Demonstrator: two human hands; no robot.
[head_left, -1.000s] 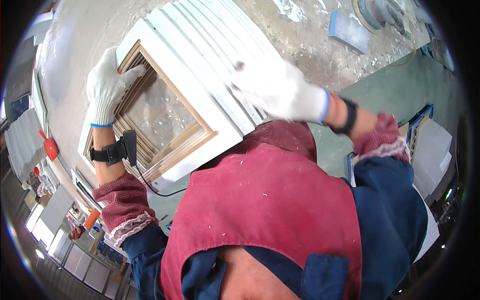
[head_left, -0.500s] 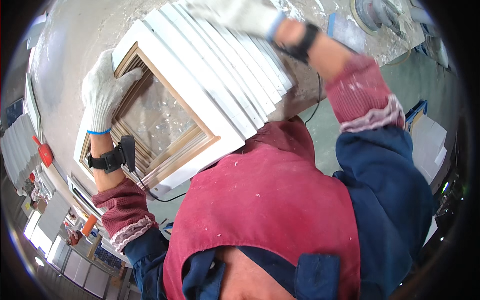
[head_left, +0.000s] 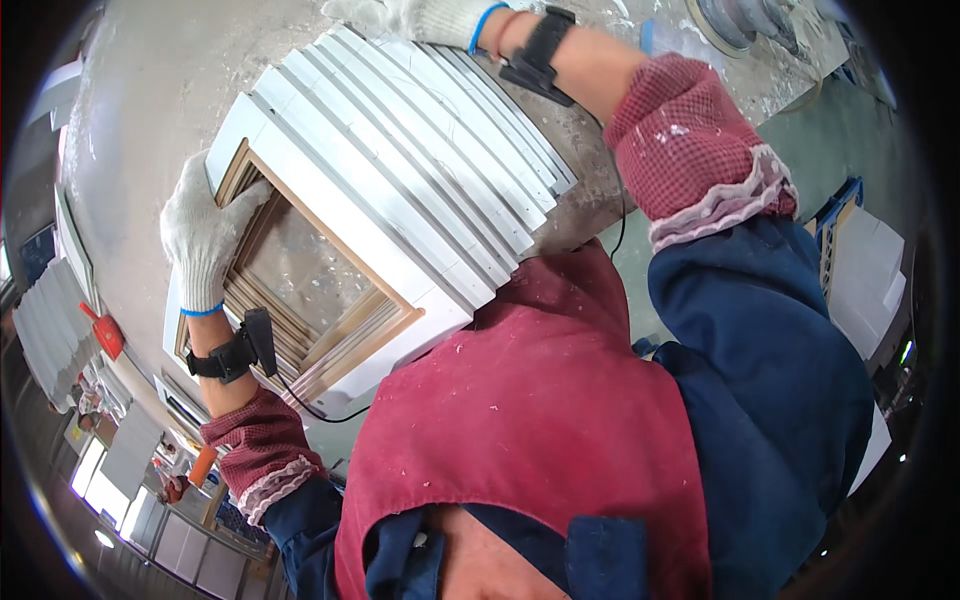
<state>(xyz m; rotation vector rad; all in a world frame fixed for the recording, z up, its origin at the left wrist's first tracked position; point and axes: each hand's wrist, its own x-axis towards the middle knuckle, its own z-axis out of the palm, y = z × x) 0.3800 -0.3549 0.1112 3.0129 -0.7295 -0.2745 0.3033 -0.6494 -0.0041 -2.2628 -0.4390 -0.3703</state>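
A stack of white frames (head_left: 330, 210) with bare wood-brown inner edges lies fanned out in front of me, its steps running to the far right. My left hand (head_left: 205, 225), in a white knitted glove, grips the left side of the top frame, thumb hooked into the opening and fingers around the outside. At the far end of the stack, my right hand (head_left: 415, 18), gloved too, reaches over the table with its fingers stretched toward the left. The picture's upper edge cuts off part of it, and nothing shows in it.
Under the stack is a grey, paint-spattered table (head_left: 130, 150). A round grey machine part (head_left: 725, 25) stands at the far right. A red dustpan-like object (head_left: 103, 330) and corrugated pale sheets (head_left: 60, 325) are at the left. White panels (head_left: 865, 270) rest in a blue rack at right.
My right hand has moved left along the far end of the stack and lost its blur. The left hand keeps its grip; the stack sits slightly lower in view.
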